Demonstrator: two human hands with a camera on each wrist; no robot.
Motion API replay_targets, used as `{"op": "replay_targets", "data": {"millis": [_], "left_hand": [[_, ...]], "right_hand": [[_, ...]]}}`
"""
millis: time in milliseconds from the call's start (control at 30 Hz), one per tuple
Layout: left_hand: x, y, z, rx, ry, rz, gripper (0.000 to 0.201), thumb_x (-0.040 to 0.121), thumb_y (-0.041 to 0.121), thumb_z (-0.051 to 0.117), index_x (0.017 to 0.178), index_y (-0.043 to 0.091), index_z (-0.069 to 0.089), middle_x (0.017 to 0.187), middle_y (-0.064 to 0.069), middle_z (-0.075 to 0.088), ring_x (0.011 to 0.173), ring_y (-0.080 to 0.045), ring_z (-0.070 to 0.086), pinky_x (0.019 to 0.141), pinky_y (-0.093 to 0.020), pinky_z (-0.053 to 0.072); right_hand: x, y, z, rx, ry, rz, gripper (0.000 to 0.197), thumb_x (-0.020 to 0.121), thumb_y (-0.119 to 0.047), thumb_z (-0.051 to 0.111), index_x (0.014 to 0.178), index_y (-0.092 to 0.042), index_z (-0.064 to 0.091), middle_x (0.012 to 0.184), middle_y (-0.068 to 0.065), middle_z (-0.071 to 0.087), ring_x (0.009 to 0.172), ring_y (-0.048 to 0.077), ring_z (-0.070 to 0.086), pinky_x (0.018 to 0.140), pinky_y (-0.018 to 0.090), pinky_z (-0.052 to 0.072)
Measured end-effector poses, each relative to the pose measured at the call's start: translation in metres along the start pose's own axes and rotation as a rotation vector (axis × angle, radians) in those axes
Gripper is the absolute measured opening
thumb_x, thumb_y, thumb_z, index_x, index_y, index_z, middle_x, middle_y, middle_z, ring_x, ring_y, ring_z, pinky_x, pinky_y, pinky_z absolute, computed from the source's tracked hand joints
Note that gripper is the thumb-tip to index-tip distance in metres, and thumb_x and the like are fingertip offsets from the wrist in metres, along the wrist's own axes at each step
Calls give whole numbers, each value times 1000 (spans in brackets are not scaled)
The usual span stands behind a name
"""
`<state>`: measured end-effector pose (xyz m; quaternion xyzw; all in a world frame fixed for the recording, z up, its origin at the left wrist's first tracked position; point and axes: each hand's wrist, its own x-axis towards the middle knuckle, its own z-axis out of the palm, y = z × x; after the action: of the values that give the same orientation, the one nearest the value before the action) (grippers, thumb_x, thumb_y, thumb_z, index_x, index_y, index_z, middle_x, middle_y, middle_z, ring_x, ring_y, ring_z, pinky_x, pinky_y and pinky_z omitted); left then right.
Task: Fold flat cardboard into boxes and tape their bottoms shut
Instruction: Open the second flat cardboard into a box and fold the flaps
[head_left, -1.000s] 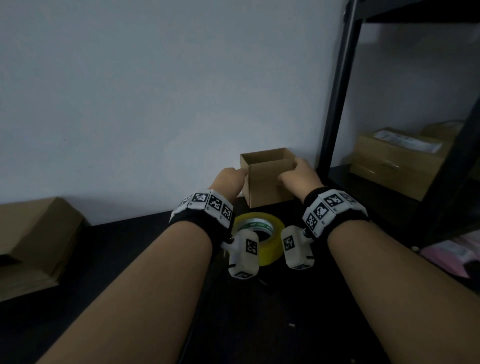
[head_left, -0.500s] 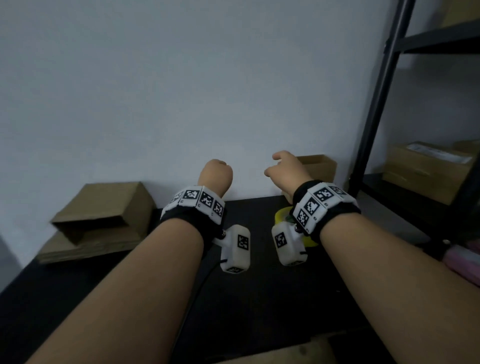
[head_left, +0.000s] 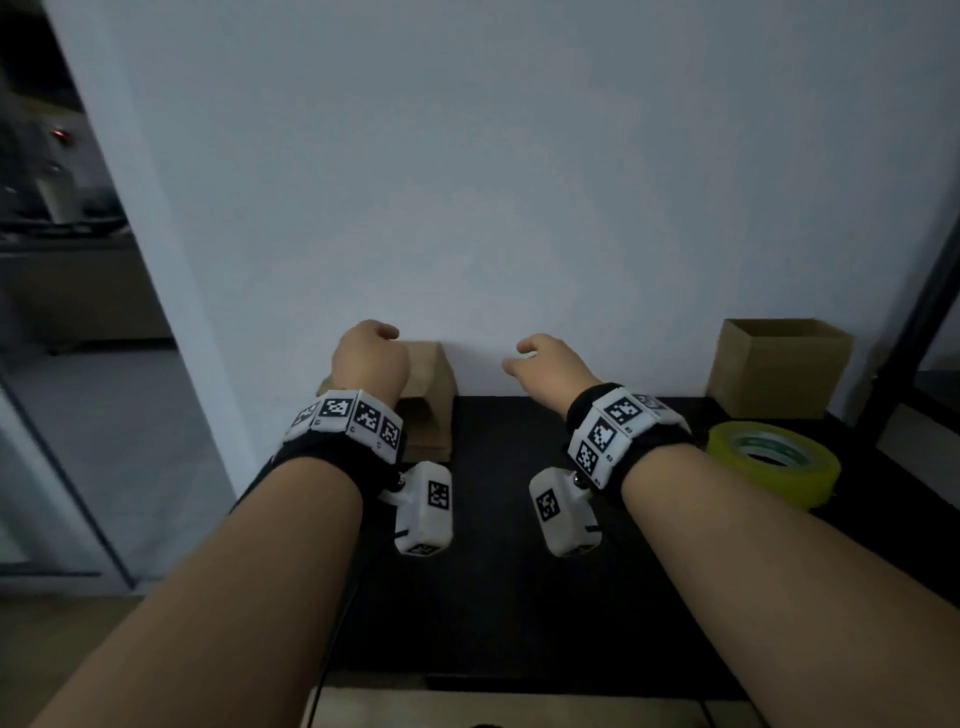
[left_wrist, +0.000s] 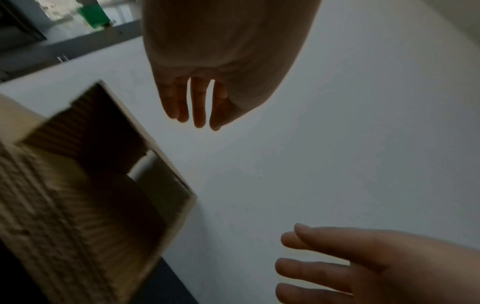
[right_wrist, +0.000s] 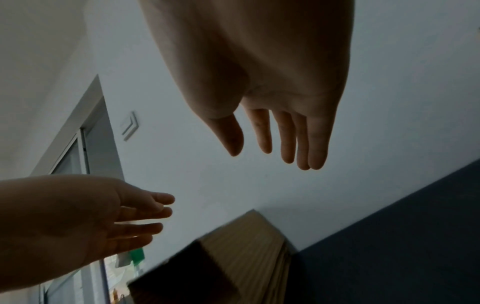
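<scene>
1. Your left hand (head_left: 370, 358): empty, fingers relaxed, hovering above the stack of flat cardboard (head_left: 434, 415) at 11 o'clock. Likely placed there to lift the next blank; no contact shows.

2. Your right hand (head_left: 545, 366): empty, fingers loosely spread, in the air at 12 o'clock, just right of the stack. Apparently ready to help pull a blank free.

3. Stack of flat cardboard: lies at the far edge of the dark surface (head_left: 493, 571), against the wall (head_left: 519, 208). The topmost piece is partly opened, its hollow showing in the left wrist view.

4. Finished box (head_left: 779, 369): upright, open top, at 2 o'clock against the wall, well apart from both hands. Judged parked there to keep the middle free.

5. Roll of tape (head_left: 774, 462): yellow, flat on the surface at 3 o'clock, just in front of the box, within your right hand's reach for sealing the next bottom.
</scene>
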<state>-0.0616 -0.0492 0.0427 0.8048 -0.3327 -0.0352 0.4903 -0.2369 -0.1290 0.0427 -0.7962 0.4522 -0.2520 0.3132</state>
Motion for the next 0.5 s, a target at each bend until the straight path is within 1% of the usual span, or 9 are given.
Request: {"op": "replay_targets", "data": {"millis": [67,167,233,267,333,367,433,467,500], "left_hand": [[10,-19,-11,70,44,-29,44,84,5,41,120,18,61,123,-12,59,112,-30,52,87,-36,47],[19,-45,-21,143,30,-100,46,86,11,47,132,16,53,133,-16,52,123,-35,45,97,-39,40],[21,-56,-24,147,-27,-143,51,89,16,50,139,10,46,140,-17,47,127,-35,44,97,-36,39],[21,-59,-25,119,-51,-172,51,89,16,51,139,5,44,140,-17,47,126,-35,46,93,-35,40],[23,-65,-24,71,-96,-227,43,91,18,53,129,-3,50,132,-20,53,119,-36,52,84,-35,42],[24,-67,-24,62,-111,-230,36,92,22,53,119,-2,56,127,-22,58,115,-37,55,83,-37,44],[25,-71,-21,-28,-119,-257,24,94,29,53,92,6,59,120,-23,62,112,-38,58,80,-36,48],[22,-70,-22,-85,-125,-295,25,95,31,52,83,10,55,120,-23,62,111,-37,59,74,-34,48],[25,-71,-21,-260,-72,-374,25,97,32,50,83,12,55,119,-22,62,111,-37,59,69,-32,47]], "right_hand": [[3,-7,22,4,-58,-5,52,98,-29,50,145,-7,40,148,10,43,133,26,44,106,33,35],[8,-14,49,1,-138,-1,54,101,-33,44,146,-5,37,151,12,40,136,27,41,109,34,33],[12,-18,65,4,-166,-3,52,103,-36,40,143,-2,42,146,15,45,132,29,45,108,36,35],[14,-18,71,8,-171,-3,51,103,-37,38,139,-2,47,141,16,50,128,30,48,105,37,37],[18,-19,79,9,-182,-2,51,104,-39,33,132,0,52,132,18,56,121,30,53,101,36,40],[20,-19,82,8,-187,-3,51,105,-39,31,129,0,54,128,18,58,118,30,54,98,35,40],[22,-18,86,8,-192,-4,52,105,-38,28,122,2,57,120,19,60,114,31,56,94,35,41],[22,-18,87,10,-193,-3,53,106,-37,28,121,4,58,119,21,61,112,33,56,94,35,41],[23,-18,88,10,-195,-2,54,106,-36,28,120,6,58,119,23,60,112,34,56,94,36,41]]}}
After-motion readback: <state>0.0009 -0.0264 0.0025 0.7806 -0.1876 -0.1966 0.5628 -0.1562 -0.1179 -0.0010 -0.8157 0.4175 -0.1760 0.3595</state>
